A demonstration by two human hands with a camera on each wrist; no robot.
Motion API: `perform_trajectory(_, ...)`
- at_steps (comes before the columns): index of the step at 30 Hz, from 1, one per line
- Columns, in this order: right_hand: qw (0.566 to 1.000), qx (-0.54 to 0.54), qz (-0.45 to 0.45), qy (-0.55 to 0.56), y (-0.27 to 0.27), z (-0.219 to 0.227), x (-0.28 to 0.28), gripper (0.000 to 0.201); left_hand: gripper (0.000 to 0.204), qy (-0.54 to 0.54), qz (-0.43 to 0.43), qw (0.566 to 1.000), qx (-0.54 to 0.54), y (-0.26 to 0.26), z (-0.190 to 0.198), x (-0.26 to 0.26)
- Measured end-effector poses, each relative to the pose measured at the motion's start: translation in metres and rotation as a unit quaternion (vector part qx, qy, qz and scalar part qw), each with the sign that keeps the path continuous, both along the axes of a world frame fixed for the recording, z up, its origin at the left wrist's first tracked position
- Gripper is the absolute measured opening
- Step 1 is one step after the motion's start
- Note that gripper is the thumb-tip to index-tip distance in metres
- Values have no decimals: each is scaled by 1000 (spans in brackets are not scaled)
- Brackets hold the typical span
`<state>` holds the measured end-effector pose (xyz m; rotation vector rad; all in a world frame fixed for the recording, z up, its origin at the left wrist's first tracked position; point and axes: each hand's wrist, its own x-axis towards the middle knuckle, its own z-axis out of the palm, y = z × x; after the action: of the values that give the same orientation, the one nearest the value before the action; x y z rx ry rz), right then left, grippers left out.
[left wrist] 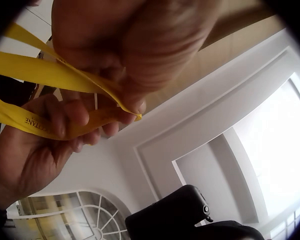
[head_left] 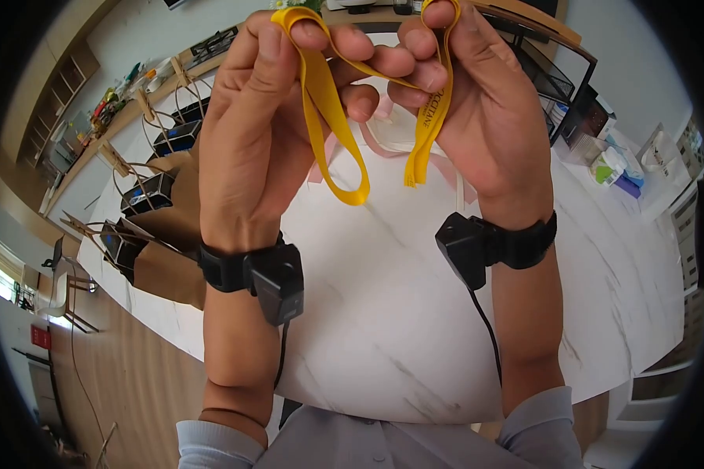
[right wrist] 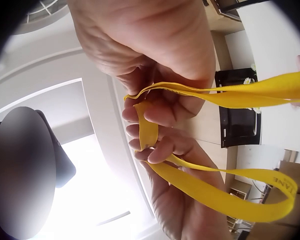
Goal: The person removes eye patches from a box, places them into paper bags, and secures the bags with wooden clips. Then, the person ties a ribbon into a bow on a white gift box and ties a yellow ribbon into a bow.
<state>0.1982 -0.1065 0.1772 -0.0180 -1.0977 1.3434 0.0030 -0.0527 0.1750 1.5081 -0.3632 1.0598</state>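
A yellow ribbon with dark printed lettering [head_left: 321, 102] is stretched between the two raised hands. My left hand [head_left: 246, 148] pinches it between thumb and fingers, and a long loop hangs below that hand. The right hand [head_left: 501, 117] pinches another part at the same height, with a loop over its fingertips and a printed tail hanging down. Between the hands a narrow stretch of ribbon runs across the fingers. In the right wrist view the ribbon [right wrist: 210, 197] forms a wide loop by the left hand [right wrist: 182, 195]. Behind the hands, pink ribbon [head_left: 446, 168] lies on the table.
The white marble-patterned table [head_left: 383, 313] lies below the hands. Brown paper bags [head_left: 172, 273] with twine handles stand in a row along its left side. At the right are a white bag [head_left: 661, 152] and a green and purple package [head_left: 622, 172]. A kitchen counter runs behind.
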Motion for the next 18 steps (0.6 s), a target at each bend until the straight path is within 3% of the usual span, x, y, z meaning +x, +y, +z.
perform_trajectory(5, 999, 27, -4, -47, 6, -3, 3, 32, 23, 2, 28, 999, -24, -2, -1, -5)
perform_trajectory(7, 991, 72, 60, -95, 22, -11, 14, 32, 22, 4, 35, 999, -27, -2, 0, -7)
perform_trajectory(11, 988, 67, 55, -126, 25, -19, 19, 31, 22, 55, 18, 998, 9, -3, 1, -8)
perform_trajectory(13, 953, 151, -60, -256, 12, -10, 19, 25, 22, 48, 169, 983, -52, -13, -2, 0)
perform_trajectory(15, 944, 184, -83, -262, 9, -7, 15, 26, 22, 60, 167, 983, -39, -8, -3, -1)
perform_trajectory(17, 933, 217, -105, -267, 5, -3, 13, 28, 21, 73, 88, 993, 5, 4, -2, -7)
perform_trajectory(18, 937, 212, -89, -263, 3, -1, 13, 27, 21, 72, 88, 993, 5, 5, -3, -8)
